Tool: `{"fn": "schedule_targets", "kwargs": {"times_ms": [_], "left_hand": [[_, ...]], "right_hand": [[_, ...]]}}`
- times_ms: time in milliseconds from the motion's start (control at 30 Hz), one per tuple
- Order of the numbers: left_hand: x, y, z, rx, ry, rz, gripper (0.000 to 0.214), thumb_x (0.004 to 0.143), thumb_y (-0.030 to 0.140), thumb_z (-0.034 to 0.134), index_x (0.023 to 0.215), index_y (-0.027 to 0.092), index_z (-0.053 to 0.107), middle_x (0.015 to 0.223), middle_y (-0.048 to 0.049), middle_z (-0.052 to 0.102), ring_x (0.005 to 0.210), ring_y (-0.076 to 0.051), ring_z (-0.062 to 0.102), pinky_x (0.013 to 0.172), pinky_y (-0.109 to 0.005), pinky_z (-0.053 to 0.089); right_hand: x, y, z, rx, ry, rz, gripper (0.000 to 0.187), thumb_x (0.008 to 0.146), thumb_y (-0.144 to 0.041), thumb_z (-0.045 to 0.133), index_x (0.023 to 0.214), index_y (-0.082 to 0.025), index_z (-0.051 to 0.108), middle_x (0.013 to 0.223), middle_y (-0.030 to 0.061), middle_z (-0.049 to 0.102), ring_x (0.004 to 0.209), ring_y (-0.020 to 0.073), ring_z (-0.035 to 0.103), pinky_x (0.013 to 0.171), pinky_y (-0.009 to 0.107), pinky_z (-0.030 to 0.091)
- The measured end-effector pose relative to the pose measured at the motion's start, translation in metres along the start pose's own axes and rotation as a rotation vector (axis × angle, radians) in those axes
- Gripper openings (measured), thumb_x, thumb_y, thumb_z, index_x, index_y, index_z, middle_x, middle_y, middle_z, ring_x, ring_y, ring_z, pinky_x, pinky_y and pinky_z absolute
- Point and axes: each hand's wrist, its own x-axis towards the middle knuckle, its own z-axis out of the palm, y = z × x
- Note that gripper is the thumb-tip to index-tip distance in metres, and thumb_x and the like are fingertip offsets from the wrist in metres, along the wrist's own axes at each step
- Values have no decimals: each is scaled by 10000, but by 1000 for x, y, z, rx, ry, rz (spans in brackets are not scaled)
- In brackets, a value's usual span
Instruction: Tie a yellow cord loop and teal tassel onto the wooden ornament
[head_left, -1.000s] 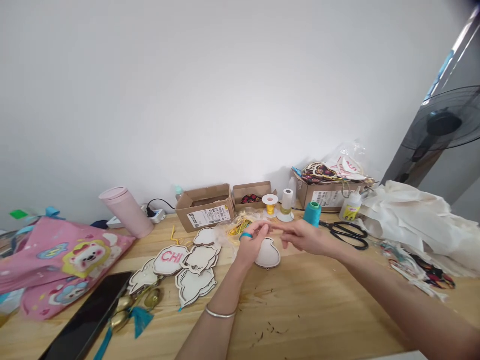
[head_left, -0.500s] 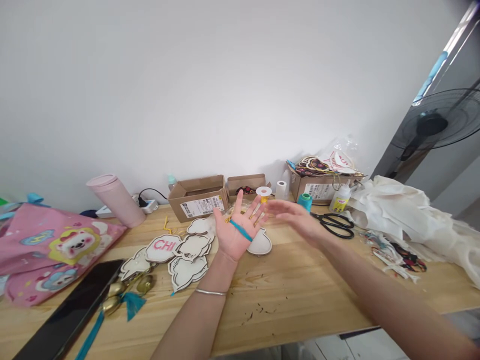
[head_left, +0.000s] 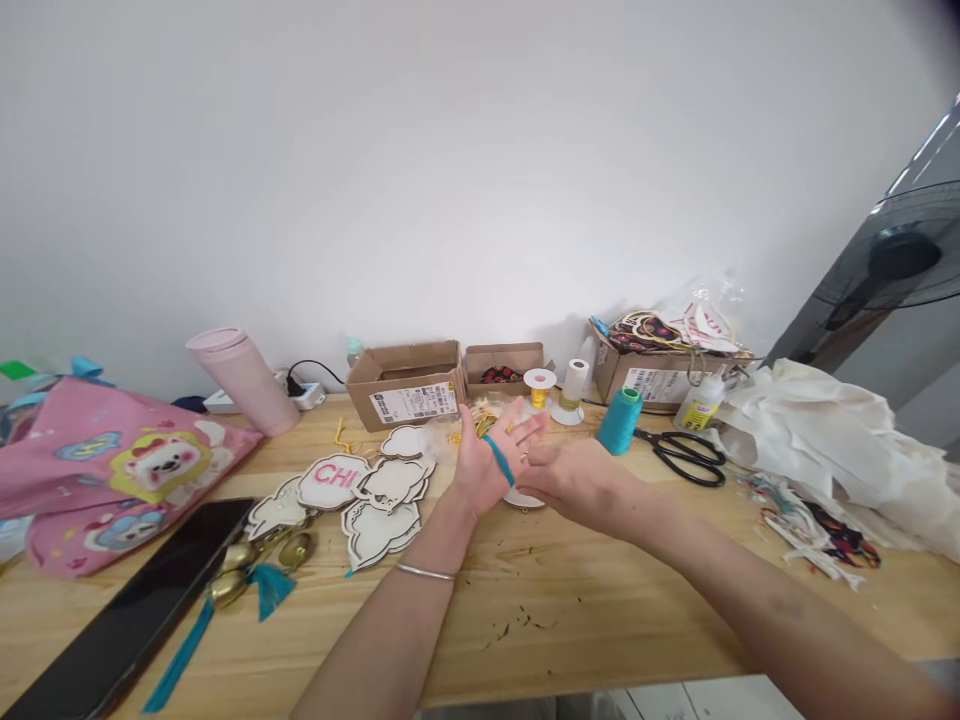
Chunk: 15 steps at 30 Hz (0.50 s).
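Observation:
My left hand [head_left: 491, 455] is held up over the wooden table [head_left: 570, 590] with the palm facing me and the fingers spread. A teal thread [head_left: 498, 458] is wound across its palm. My right hand [head_left: 574, 478] is right beside it, fingers curled at the base of the left hand's fingers, close to the thread; what it pinches is too small to make out. Under the hands lies a white wooden cut-out [head_left: 525, 497]. More cut-outs, one lettered "CHI" [head_left: 334, 480], lie to the left. A teal thread spool [head_left: 620, 421] stands just right of the hands.
Black scissors [head_left: 686, 455], a glue bottle [head_left: 700, 404], cardboard boxes [head_left: 405, 383], a yellow spool [head_left: 539, 388] and a white spool [head_left: 574, 390] sit at the back. White cloth [head_left: 840, 445] is heaped at right. A pink cup [head_left: 241, 381], pink bag [head_left: 112, 470], dark tablet [head_left: 142, 600] and gold bells [head_left: 247, 570] are at left.
My left hand turned palm up and spread its fingers, showing the teal thread across it. My right hand drew back, then came in low against the left hand. The view shifted slightly.

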Motion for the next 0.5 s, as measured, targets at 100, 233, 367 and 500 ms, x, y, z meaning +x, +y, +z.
{"fn": "schedule_targets", "kwargs": {"times_ms": [100, 233, 367, 500], "left_hand": [[-3, -13, 6, 35, -43, -190, 849, 687, 741, 157, 1081, 101, 553, 1076, -170, 587, 1081, -299, 477, 883, -421, 354], [-6, -19, 10, 124, -146, -368, 1028, 629, 786, 56, 1128, 10, 509, 1147, -232, 533, 1125, -317, 435, 934, -416, 292], [-7, -15, 5, 156, -274, -477, 1103, 617, 786, 11, 1156, -60, 470, 1184, -279, 486, 1136, -339, 427, 979, -423, 218], [-7, -9, 0, 113, -340, -422, 1082, 612, 794, 41, 1109, -34, 527, 1111, -270, 545, 1123, -352, 442, 973, -450, 222]], "right_hand": [[9, 14, -2, 30, 130, 26, 208, 815, -248, 479, 685, -194, 633, 667, 15, 541, 576, 98, 412, 466, 246, 146], [24, 47, 21, 321, 258, 45, 205, 812, -327, 494, 804, -225, 671, 684, 4, 566, 583, 86, 452, 489, 209, 238], [29, 65, 59, 606, 282, 126, 269, 816, -355, 472, 806, -180, 676, 629, 9, 605, 562, 99, 491, 496, 205, 319], [26, 61, 83, 533, 209, 101, 306, 830, -339, 437, 752, -158, 671, 590, 20, 611, 565, 127, 517, 491, 223, 346]]}}
